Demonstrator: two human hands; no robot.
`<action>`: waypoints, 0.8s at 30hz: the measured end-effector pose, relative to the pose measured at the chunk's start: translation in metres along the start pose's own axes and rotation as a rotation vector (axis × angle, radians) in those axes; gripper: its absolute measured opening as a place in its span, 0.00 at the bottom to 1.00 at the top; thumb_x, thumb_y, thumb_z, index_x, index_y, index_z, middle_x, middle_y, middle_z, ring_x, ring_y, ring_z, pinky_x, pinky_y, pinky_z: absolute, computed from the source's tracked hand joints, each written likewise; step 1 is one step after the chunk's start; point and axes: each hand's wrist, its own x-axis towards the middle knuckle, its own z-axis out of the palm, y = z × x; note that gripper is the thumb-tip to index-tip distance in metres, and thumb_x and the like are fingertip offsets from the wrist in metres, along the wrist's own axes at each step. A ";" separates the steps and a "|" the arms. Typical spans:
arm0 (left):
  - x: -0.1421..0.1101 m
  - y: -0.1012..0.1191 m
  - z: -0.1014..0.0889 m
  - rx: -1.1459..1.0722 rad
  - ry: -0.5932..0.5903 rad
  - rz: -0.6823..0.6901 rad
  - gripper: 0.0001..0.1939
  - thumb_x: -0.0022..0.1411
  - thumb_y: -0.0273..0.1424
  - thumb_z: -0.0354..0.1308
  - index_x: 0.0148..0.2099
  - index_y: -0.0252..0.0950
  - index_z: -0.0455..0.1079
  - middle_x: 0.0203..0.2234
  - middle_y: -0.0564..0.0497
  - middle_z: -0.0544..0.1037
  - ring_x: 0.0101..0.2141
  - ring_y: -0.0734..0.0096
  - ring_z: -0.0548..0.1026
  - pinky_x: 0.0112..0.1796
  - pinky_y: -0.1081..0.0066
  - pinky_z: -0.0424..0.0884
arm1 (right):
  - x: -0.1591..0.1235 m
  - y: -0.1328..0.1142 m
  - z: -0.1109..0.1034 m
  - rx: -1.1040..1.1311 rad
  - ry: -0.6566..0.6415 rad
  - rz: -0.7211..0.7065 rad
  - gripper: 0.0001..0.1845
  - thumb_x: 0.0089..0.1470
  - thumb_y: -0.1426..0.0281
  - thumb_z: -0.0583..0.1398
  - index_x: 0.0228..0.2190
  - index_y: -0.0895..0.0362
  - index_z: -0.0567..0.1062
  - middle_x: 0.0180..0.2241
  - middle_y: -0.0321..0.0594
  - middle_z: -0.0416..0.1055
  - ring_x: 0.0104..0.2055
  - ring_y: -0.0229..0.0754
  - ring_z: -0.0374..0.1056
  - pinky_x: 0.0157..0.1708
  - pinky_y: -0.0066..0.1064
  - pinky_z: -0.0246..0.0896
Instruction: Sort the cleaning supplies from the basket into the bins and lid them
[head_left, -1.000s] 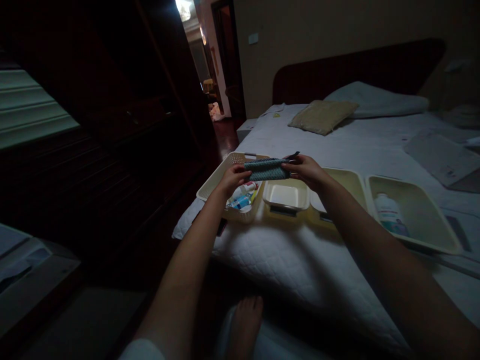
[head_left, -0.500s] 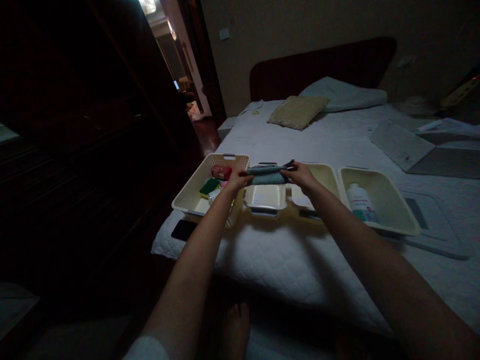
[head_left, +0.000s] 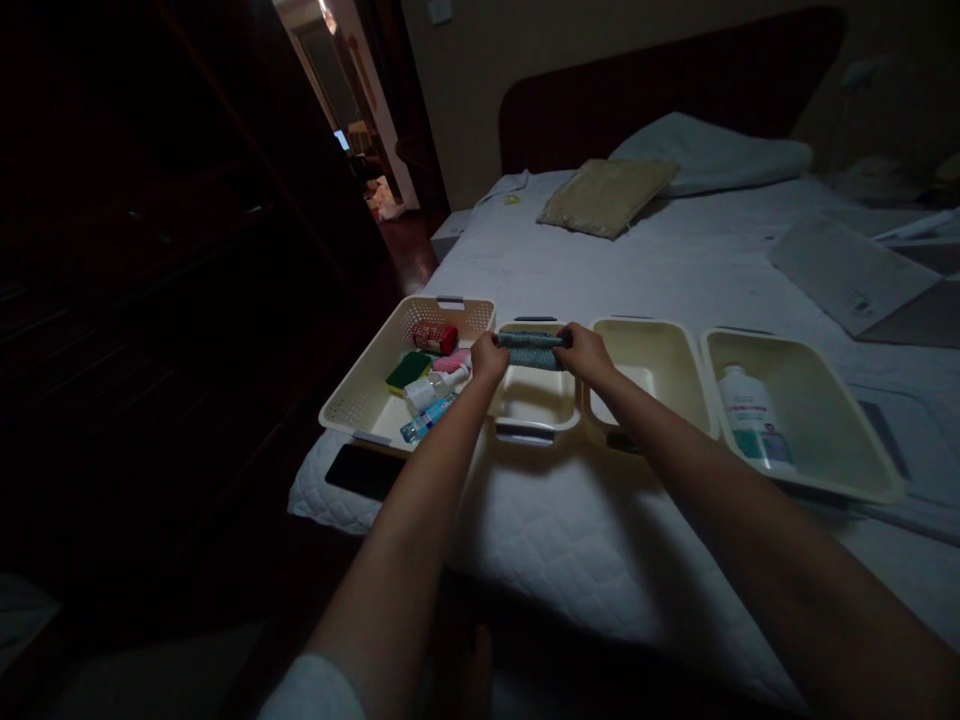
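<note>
Both my hands hold a folded blue-grey patterned cloth stretched between them. My left hand is closed on its left end and my right hand is closed on its right end. The cloth hangs just over the far part of a small cream bin on the bed. To the left stands a perforated cream basket with a red tin, a green sponge, a pink item and small bottles in it.
Two more cream bins stand to the right: one next to my right wrist, another with a white bottle. A dark phone lies at the mattress corner. Pillows and papers lie farther back. Dark furniture fills the left.
My hands have lowered the cloth from above the bins down to the small bin's far rim. The view has shifted lower and to the right, showing more of the basket's contents.
</note>
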 end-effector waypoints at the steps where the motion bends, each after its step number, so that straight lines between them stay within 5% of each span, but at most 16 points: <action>1: 0.000 0.001 0.004 0.046 0.015 0.024 0.14 0.51 0.18 0.55 0.41 0.29 0.73 0.38 0.42 0.79 0.42 0.63 0.76 0.43 0.70 0.69 | 0.002 -0.001 0.002 -0.019 0.000 -0.008 0.14 0.52 0.76 0.56 0.42 0.62 0.74 0.42 0.48 0.76 0.44 0.46 0.70 0.41 0.30 0.61; 10: 0.003 -0.001 0.039 0.177 -0.063 0.166 0.14 0.60 0.24 0.48 0.46 0.31 0.72 0.43 0.40 0.78 0.45 0.60 0.76 0.45 0.66 0.70 | 0.015 -0.002 0.023 -0.206 -0.039 -0.075 0.17 0.59 0.76 0.48 0.49 0.63 0.66 0.44 0.50 0.72 0.44 0.46 0.70 0.38 0.28 0.59; 24: -0.001 -0.011 0.056 0.648 -0.159 0.174 0.20 0.66 0.22 0.38 0.56 0.29 0.62 0.50 0.36 0.72 0.46 0.59 0.75 0.43 0.66 0.70 | 0.035 -0.007 0.054 -0.537 -0.340 -0.108 0.19 0.60 0.80 0.47 0.43 0.68 0.76 0.42 0.59 0.75 0.46 0.51 0.72 0.42 0.34 0.65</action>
